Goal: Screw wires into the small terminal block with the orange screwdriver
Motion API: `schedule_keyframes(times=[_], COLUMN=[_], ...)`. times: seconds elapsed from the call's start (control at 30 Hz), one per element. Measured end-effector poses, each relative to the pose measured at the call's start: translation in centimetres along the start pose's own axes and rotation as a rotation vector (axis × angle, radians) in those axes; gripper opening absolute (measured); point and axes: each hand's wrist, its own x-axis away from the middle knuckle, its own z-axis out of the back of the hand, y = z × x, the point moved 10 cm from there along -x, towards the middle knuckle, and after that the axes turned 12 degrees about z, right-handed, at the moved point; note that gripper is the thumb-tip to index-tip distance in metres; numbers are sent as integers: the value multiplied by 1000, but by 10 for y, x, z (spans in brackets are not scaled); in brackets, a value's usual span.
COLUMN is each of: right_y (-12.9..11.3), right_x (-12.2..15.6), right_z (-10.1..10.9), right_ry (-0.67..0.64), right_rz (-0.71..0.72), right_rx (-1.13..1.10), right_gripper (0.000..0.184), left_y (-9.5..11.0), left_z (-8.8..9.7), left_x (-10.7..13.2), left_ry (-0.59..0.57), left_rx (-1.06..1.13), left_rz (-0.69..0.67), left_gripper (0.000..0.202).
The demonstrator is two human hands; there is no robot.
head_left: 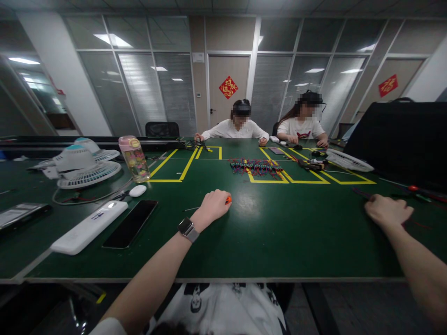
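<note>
My left hand (213,206), with a watch on its wrist, rests on the green table (265,232) with fingers closed round a small orange-handled tool (228,200); a thin metal shaft sticks out to the left. My right hand (387,210) lies at the right with fingers curled over thin dark and red wires (359,191) on the table; what it grips is hidden. A bundle of coloured wires (256,167) lies further out in a yellow-taped square.
On the left lie a black phone (131,224), a white power bank (90,227), a white mouse (137,190), a clear bottle (134,158) and white fans (85,168). Two people sit across the table. A black case (401,139) stands at the right.
</note>
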Motion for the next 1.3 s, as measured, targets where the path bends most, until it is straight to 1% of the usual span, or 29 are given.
schedule_keyframes(times=[0.13, 0.3, 0.37, 0.43, 0.47, 0.5, 0.57, 0.63, 0.67, 0.7, 0.77, 0.83, 0.87, 0.9, 0.97, 1.03, 1.1, 1.2, 1.3], right_y=[-3, -3, -14, -37, -51, -66, -109, -166, -197, -230, -294, -358, -386, -412, -454, -485, -507, -528, -546], right_x=[-5, -3, 2, 9, 13, 16, 20, 23, 24, 25, 31, 43, 51, 59, 73, 81, 82, 74, 69], right_z=[-3, -1, 9, 27, 37, 47, 67, 86, 92, 96, 100, 97, 95, 93, 87, 81, 74, 66, 57], right_ry=[-10, 34, 108, 221, 270, 312, 369, 411, 409, 392, 359, 296, 279, 263, 231, 194, 151, 85, 21], right_rz=[56, 57, 89, 153, 163, 161, 224, 354, 434, 505, 625, 775, 830, 875, 930, 951, 932, 890, 901], right_rx=[32, 98, 160, 214, 221, 208, 136, 12, -68, -99, -142, -204, -224, -241, -268, -287, -294, -294, -292], right_gripper=[28, 30, 29, 30, 31, 33, 34, 35, 35, 35, 32, 31, 31, 31, 31, 33, 36, 39, 40], left_y=[3, 4, 6, 7, 9, 12, 14, 15, 14, 13, 10, 8, 7, 7, 8, 12, 15, 15, 18], left_z=[0, 3, 5, 6, 6, 6, 7, 8, 10, 12, 18, 24, 27, 29, 30, 29, 29, 29, 30], left_x=[1, 2, 4, 5, 5, 6, 7, 7, 7, 7, 7, 8, 8, 9, 11, 12, 14, 16, 18], left_ry=[11, 22, 20, 13, 12, 9, 12, 21, 29, 38, 62, 87, 95, 100, 100, 88, 91, 86, 105], left_rx=[9, 4, -11, -31, -34, -34, -33, -35, -36, -36, -28, -15, -8, -1, 7, 14, 15, 5, -6], left_rz=[-28, -24, -18, -2, -6, -14, -25, -28, -26, -22, -13, -4, -2, -2, -3, -16, -26, -4, -25], left_gripper=[24, 24, 23, 24, 24, 23, 23, 24, 24, 23, 23, 23, 23, 23, 22, 23, 23, 21, 20])
